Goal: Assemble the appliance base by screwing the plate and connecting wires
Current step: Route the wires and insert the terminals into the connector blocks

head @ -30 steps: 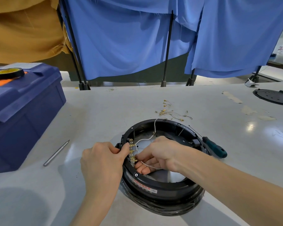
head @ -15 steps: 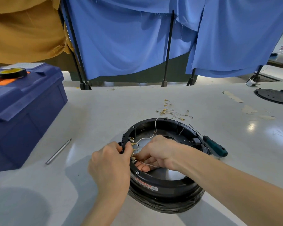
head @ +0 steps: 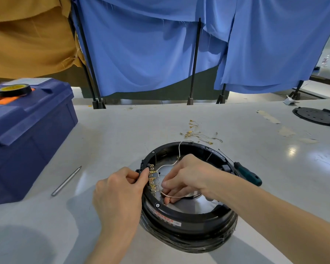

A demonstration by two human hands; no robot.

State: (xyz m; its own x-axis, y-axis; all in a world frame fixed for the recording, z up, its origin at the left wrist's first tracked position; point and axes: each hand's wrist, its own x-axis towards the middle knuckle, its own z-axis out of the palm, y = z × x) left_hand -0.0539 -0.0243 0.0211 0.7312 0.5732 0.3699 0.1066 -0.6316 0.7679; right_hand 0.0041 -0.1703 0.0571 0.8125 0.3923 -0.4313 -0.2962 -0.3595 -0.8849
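The round black appliance base (head: 189, 223) lies on the grey table, open side up, with a shiny metal plate (head: 204, 205) inside. A row of brass terminals (head: 152, 180) stands along its inner left wall. My left hand (head: 120, 193) grips the left rim by the terminals, thumb and fingers pinched on it. My right hand (head: 189, 174) reaches inside the ring and pinches a thin white wire (head: 176, 196) beside the terminals. Another white wire (head: 179, 149) runs from the far rim down under my right hand.
A green-handled screwdriver (head: 247, 174) lies just right of the base. Loose wires with brass lugs (head: 198, 133) lie behind it. A metal rod (head: 66, 181) and a blue toolbox (head: 25, 134) with a tape roll (head: 13, 90) are left. A black perforated disc (head: 317, 116) sits far right.
My left hand has slid right along the rim, closer to the terminals. My right hand stays inside the ring, its fingers now spread lower on the white wire.
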